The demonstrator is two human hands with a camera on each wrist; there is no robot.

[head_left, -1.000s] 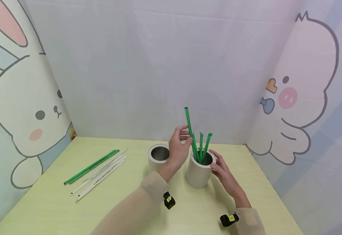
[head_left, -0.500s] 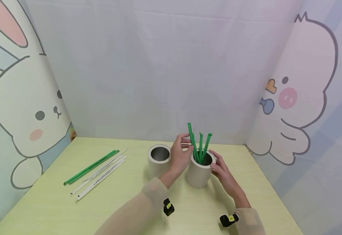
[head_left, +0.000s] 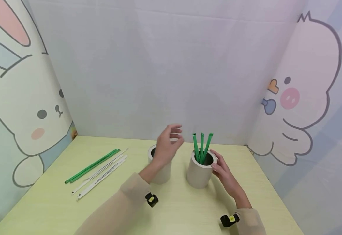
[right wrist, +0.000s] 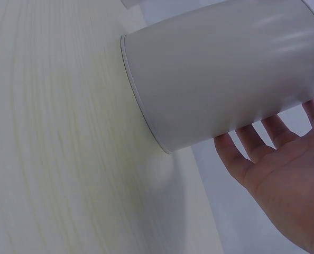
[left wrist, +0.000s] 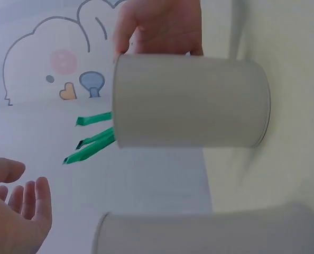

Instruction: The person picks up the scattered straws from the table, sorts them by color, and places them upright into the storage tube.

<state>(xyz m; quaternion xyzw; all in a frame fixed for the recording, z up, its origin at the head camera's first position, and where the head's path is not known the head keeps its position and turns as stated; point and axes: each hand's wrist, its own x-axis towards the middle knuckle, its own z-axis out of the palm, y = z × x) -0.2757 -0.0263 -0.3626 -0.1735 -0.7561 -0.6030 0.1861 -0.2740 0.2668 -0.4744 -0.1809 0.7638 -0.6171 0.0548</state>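
Several slim green paper-wrapped straws (head_left: 202, 143) stand leaning in the right-hand pale grey cylindrical holder (head_left: 199, 174). My right hand (head_left: 225, 173) holds this holder by its right side, the thumb in front and the fingers curving round behind. In the right wrist view, fingertips (right wrist: 228, 151) press the smooth wall of the holder (right wrist: 220, 74). My left hand (head_left: 168, 143) hovers above the left-hand holder (head_left: 163, 173), holding nothing, its fingers loosely bent and apart from the straws. It covers much of that holder's opening. The left wrist view shows the straws (left wrist: 93, 140) sticking out past the rim.
On the left of the pale yellow table (head_left: 173, 212) lie green wrapped straws (head_left: 93, 165) and several white printed ones (head_left: 101, 176), roughly side by side. A grey cloth backdrop (head_left: 165, 71) rises behind, with cartoon-printed panels (head_left: 300, 107) on either side.
My left hand pushed a green straw down into the right-hand holder, let it go, then moved left and up to above the other holder. The right hand stays on its holder.
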